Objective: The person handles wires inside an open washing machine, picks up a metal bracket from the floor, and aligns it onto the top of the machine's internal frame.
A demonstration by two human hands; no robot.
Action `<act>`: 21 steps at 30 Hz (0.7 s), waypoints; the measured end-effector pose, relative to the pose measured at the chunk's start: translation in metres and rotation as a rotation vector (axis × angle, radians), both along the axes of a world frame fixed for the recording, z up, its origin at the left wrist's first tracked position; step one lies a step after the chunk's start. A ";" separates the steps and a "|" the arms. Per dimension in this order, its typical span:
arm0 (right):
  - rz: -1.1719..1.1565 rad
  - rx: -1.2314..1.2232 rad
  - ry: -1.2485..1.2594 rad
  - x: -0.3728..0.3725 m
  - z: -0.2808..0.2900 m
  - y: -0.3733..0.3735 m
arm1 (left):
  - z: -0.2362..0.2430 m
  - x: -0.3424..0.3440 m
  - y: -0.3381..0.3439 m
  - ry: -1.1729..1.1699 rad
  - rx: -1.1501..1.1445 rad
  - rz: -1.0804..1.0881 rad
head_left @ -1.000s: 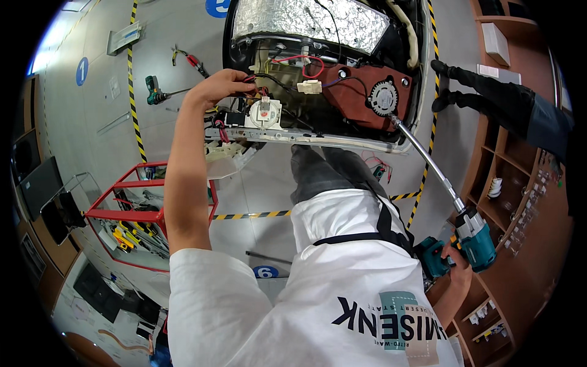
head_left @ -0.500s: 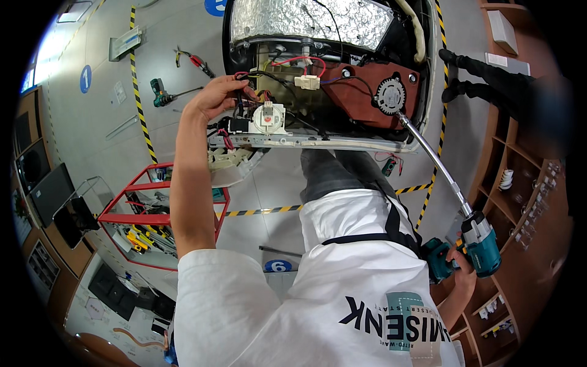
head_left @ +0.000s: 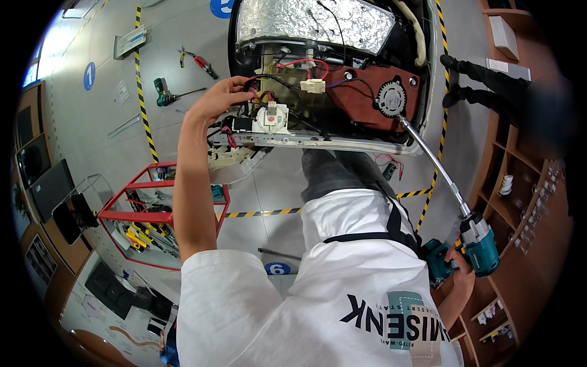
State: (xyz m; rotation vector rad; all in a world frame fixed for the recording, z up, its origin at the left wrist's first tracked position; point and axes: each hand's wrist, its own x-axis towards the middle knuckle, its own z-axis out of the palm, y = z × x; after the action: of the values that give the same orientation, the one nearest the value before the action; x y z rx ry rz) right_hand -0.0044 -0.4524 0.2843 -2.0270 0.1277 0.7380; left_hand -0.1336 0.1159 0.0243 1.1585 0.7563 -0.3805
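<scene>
An opened household appliance [head_left: 342, 144] lies in front of me, with a silver foil-covered part and a dark red-brown cover [head_left: 358, 101]. My left hand [head_left: 221, 98] is at its left side, thumb and fingers closed on a bundle of thin wires [head_left: 252, 92]; the exact wires are partly hidden by the fingertips. Just below sits a white round component [head_left: 271, 118], and a white connector [head_left: 313, 85] lies farther right. Down at my right side, my right hand [head_left: 463, 264] grips a teal cordless impact wrench [head_left: 483, 244]. Its long silver extension shaft [head_left: 435, 164] reaches the round, slotted metal disc [head_left: 391, 100] on the cover.
A red-framed tool case [head_left: 137, 215] with several hand tools stands left. On the floor lie a teal drill [head_left: 164, 93], red-handled pliers [head_left: 202, 62] and a small meter [head_left: 389, 170] with red leads. Another person's dark-clad legs [head_left: 489, 76] are at right, beside wooden shelves [head_left: 507, 165].
The view has shifted slightly, with the appliance a little farther right. My left fingers have moved slightly at the wires. The impact wrench stays at my right side, its tip still by the disc.
</scene>
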 end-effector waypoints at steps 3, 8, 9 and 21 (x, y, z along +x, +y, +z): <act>-0.005 0.011 -0.017 -0.002 -0.002 -0.004 | 0.001 0.004 -0.005 0.006 0.038 0.022; 0.012 0.029 -0.004 -0.002 -0.004 -0.013 | -0.015 0.007 -0.011 -0.019 0.162 0.005; 0.016 0.027 -0.011 -0.002 -0.003 -0.010 | -0.014 0.007 -0.010 -0.017 0.179 0.007; 0.025 0.022 -0.017 -0.005 -0.003 -0.005 | -0.006 0.005 -0.014 -0.067 0.068 0.230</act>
State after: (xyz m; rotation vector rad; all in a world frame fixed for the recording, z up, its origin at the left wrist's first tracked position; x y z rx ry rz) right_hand -0.0097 -0.4578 0.2816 -2.0172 0.0844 0.7344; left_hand -0.1285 0.1017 0.0180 1.1276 0.8387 -0.1245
